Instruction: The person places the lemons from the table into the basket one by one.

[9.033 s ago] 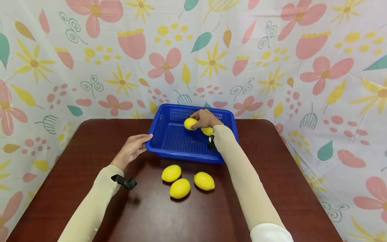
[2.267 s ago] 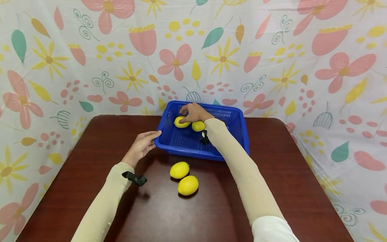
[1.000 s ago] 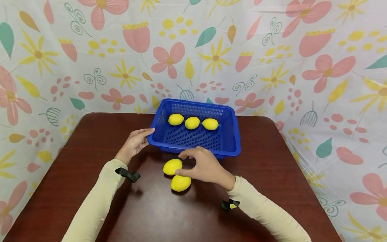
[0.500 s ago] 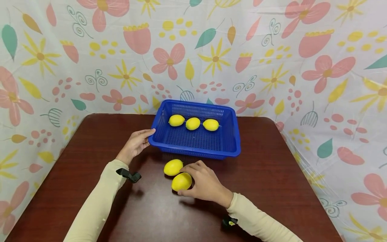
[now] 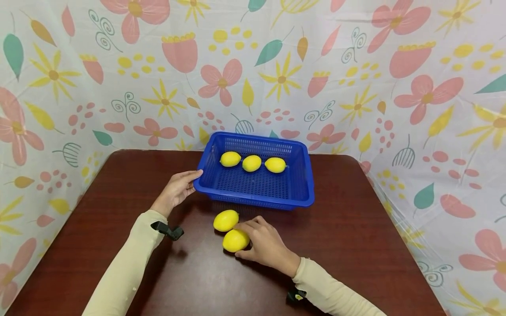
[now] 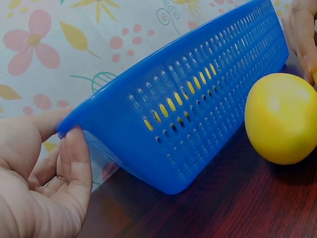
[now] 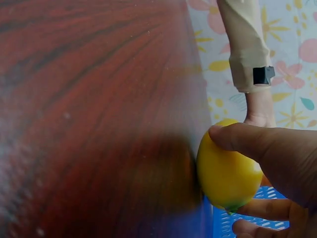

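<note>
My left hand grips the left rim of a blue plastic basket. In the left wrist view its thumb lies over the rim and its fingers are curled beneath. On the table in front of the basket, my right hand holds a yellow lemon between thumb and fingers. The right wrist view shows the thumb on one side of that lemon and fingertips at its other side. Another lemon lies just behind it, close to the basket. Inside the basket, three lemons sit in a row along the back.
The dark reddish-brown table has rounded back corners. A floral-patterned sheet hangs behind and beside it, close to the basket's back. Each wrist carries a black strap-mounted camera.
Two more lemons have joined the first in the basket since the earliest frame. My right hand came back from the basket to the table and took hold of the nearer lemon. The left hand stays.
</note>
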Available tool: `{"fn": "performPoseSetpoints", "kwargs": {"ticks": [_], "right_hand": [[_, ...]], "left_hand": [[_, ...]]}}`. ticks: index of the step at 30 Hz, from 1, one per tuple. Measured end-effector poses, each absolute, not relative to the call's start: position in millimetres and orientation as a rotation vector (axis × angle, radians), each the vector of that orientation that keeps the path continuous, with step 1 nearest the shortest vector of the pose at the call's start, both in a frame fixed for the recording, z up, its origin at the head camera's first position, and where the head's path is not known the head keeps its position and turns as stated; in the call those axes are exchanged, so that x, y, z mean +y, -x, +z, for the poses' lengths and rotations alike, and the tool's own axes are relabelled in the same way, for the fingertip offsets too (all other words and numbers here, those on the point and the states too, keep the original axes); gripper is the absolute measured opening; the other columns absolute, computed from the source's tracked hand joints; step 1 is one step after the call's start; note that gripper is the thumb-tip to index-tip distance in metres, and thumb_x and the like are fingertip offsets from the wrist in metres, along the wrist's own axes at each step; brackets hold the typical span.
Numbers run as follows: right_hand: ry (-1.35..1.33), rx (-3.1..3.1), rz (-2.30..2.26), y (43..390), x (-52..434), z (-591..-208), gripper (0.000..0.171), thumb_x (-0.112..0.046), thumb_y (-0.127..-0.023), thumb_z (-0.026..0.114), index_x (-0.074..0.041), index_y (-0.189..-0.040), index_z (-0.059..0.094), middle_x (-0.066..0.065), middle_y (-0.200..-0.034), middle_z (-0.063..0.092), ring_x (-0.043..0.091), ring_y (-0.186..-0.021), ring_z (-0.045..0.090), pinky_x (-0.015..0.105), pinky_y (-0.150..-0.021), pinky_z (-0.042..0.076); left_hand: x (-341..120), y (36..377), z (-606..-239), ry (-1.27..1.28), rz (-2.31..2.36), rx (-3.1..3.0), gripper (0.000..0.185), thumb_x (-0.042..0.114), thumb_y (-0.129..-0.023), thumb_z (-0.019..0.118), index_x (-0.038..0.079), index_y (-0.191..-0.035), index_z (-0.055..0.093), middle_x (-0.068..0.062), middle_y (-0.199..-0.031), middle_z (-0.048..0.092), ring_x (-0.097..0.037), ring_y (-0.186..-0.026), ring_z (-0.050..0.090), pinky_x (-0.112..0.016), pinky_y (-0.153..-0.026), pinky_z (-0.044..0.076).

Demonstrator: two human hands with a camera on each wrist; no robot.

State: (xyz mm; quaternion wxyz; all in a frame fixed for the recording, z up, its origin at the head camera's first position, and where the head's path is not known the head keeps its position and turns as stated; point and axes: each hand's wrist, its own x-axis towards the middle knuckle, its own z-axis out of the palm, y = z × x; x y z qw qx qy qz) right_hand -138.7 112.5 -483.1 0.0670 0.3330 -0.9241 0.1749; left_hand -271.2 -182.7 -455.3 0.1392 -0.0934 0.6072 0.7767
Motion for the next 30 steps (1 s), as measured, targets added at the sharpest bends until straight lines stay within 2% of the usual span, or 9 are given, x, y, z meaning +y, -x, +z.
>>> {"fn": "performPoseSetpoints", "kwargs": {"ticks": [13,21,30], "right_hand": [[-0.961,-2.729,0.6,135.4,116.4,-485.6,0.062,-0.048,-0.071,0.092,-0.02,-0.122,0.071,-0.003,-0.108,0.073,0.015,-0.098,0.057,0.033,-0.08,0.056],[-0.946,-2.712,0.635,132.6,122.0,-474.8,0.061,-0.051,-0.073,0.09,-0.019,-0.122,0.071,-0.004,-0.112,0.074,0.013,-0.097,0.057,0.031,-0.079,0.056],[-0.943,-2.668,0.64,134.1,133.9,-447.7,0.06,-0.052,-0.074,0.087,-0.018,-0.121,0.072,-0.004,-0.109,0.074,0.012,-0.09,0.055,0.027,-0.072,0.052]], "left_hand": [[-180.5,272.2,-453.6,0.286,2.24,1.754,0.013,0.025,-0.097,0.074,0.013,-0.099,0.07,0.005,-0.075,0.069,-0.006,-0.067,0.061,-0.019,-0.069,0.054],[-180.5,271.7,-454.7,0.306,2.245,1.739,0.01,0.024,-0.097,0.074,0.015,-0.095,0.072,0.005,-0.073,0.067,-0.006,-0.066,0.06,-0.02,-0.067,0.053],[-183.4,269.5,-454.2,0.254,2.26,1.739,0.017,0.023,-0.098,0.073,0.008,-0.104,0.069,0.005,-0.073,0.067,-0.006,-0.064,0.06,-0.019,-0.067,0.053]]}}
